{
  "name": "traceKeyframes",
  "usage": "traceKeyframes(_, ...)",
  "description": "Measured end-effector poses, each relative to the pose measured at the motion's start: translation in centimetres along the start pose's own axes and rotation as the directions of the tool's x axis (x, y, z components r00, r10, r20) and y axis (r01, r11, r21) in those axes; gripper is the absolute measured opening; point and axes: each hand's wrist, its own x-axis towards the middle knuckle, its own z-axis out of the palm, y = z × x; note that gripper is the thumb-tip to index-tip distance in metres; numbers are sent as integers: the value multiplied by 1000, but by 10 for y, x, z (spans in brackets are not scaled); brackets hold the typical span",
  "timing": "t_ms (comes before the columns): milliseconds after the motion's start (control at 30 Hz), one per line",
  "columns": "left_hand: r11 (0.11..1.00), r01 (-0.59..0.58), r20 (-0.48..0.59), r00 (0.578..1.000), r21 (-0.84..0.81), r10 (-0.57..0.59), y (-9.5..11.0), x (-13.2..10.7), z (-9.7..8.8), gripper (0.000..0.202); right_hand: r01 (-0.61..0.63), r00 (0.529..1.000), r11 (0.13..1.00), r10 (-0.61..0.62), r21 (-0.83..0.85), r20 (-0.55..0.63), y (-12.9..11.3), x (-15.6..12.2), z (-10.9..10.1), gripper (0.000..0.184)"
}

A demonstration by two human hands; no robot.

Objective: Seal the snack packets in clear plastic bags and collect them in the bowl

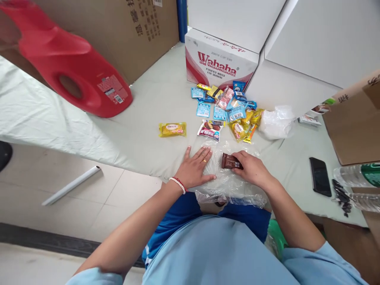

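1. I have a table (136, 134) across my view, under a pale, creased cover.
2. At its back I see a white and red water box (221, 59), facing the person.
3. Over on the left stands a big red jug (71, 59), well apart from the hands.
4. I see thin, wrinkled, see-through clear plastic (224, 185) on the near part of the table, its crumpled lower edge hanging over the front.
5. Just in front of the box is a snack pile (227, 105), mostly blue, yellow and pink wrappers.
6. The left hand (194, 168) is palm down on the clear plastic, fingers spread and thumb stretched out towards the right hand.
7. The right hand (252, 168) pinches the right end of a packet between thumb and fingers.
8. A yellow packet (172, 129) lies alone beyond the left hand; near it, closer to the pile, is a white and dark red packet (210, 130).
9. That pinched brown packet (228, 160) is over the clear plastic, between the hands: small, glossy, dark chocolate brown, its left end flat and crimped, pale print beside the fingertips. I can't tell whether its underside touches the plastic.
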Motion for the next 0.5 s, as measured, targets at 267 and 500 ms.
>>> traceKeyframes(267,1000,-18,-15,1000,19,19,-5,-6,-5,85,43,998,997,-46,58,42,2,-1,7,57)
traceKeyframes(500,989,-140,-240,960,38,145,-1,-38,-23,71,218,960,928,-148,301,-239,19,-55,-3,64)
